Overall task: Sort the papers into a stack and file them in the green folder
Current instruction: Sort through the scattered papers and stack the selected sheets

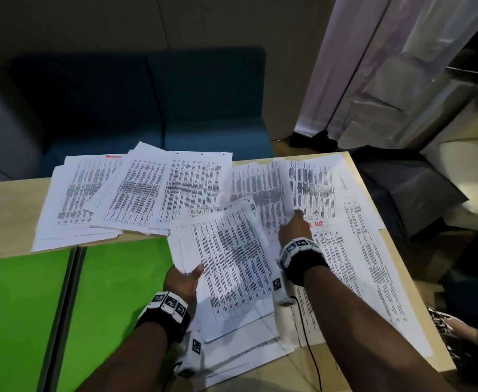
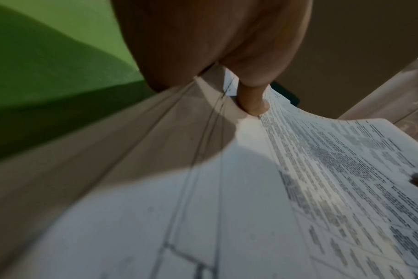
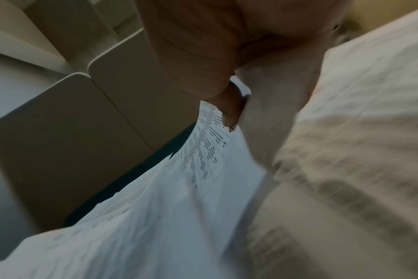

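1. Wooden table (image 1: 11,205) sits by a blue sofa (image 1: 147,103).
2. Left hand (image 1: 182,281) pinches a paper stack (image 1: 232,267), thumb (image 2: 252,102) on top.
3. Right hand (image 1: 294,232) pinches a sheet (image 1: 260,188) just past the stack.
4. Green folder (image 1: 113,278) lies open, left of the left fingers.
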Motion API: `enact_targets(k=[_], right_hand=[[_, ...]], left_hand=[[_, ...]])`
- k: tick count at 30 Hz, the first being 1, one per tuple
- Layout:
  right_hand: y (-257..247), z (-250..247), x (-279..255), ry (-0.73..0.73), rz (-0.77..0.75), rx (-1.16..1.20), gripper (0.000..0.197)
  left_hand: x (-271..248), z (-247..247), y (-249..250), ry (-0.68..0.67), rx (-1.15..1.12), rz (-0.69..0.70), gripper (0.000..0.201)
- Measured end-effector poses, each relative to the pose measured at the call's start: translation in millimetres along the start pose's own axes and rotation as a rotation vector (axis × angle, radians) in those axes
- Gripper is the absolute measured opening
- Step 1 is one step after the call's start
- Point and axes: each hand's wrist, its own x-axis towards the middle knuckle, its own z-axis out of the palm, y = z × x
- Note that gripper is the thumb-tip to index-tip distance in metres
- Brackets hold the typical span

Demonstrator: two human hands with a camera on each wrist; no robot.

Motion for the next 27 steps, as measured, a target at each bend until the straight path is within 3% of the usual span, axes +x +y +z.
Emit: enact_targets(k=[4, 6, 9, 13, 15, 17, 19, 22, 24, 27], right_hand=[[43.7, -43.7, -0.9, 0.033, -0.01, -0.122, 0.034], [74.1, -61.8, -6.5, 0.023, 0.006, -0.175, 0.028], [111.6, -83.4, -20.8, -0.013, 0.044, -0.275, 0.027], [145.5, -96.1, -36.2, -0.053, 0.09, -0.366, 0.035], [155.4, -95.6, -39.9, -0.027, 0.111, -0.426, 0.041], [158.8, -93.9, -40.9, 0.057, 0.125, -0.465, 0.056], [154.5, -94.5, -41.4, 0.13, 0.185, -0.372, 0.072], [147.9, -93.4, -36.7, 0.13, 0.254, -0.283, 0.084], [146.6, -91.4, -34.2, 0.123, 0.255, -0.302, 0.087], [146.4, -89.8, -33.1, 0.08, 0.227, -0.203, 0.075]], left_hand=[[4.0, -6.4, 3.8, -0.17, 0.091, -0.082, 0.061], [0.7, -11.1, 7.2, -0.18, 0.074, -0.085, 0.076], [1.7, -7.1, 4.6, -0.154, 0.047, -0.08, 0.135], [-1.5, -6.7, 5.5, -0.133, 0.128, -0.099, 0.117], [-7.7, -9.0, 11.2, -0.116, 0.137, -0.084, 0.124], [-11.8, -9.5, 16.5, -0.128, 0.16, -0.089, 0.11], [-7.6, -9.1, 16.1, -0.111, 0.166, -0.096, 0.101], [-5.5, -10.0, 16.9, -0.111, 0.213, -0.112, 0.104], [-6.9, -8.7, 17.2, -0.114, 0.214, -0.127, 0.1], [-12.8, -8.6, 22.8, -0.099, 0.216, -0.127, 0.098]])
